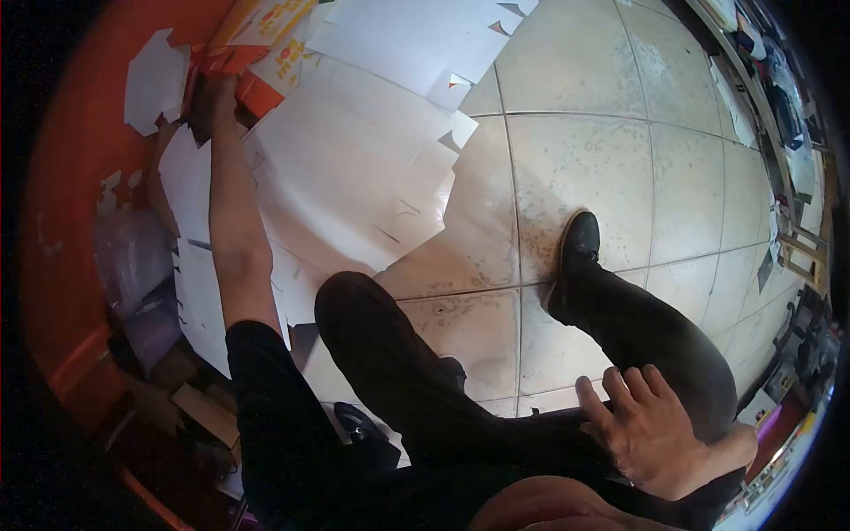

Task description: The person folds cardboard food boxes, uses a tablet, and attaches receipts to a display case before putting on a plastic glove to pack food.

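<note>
Right hand rests spread above tiled floor, left hand by carton, grip unclear.

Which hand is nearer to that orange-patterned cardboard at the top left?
Left. The left hand is close beside the orange-patterned cardboard; the right hand is down by the right leg, far from it.
</note>
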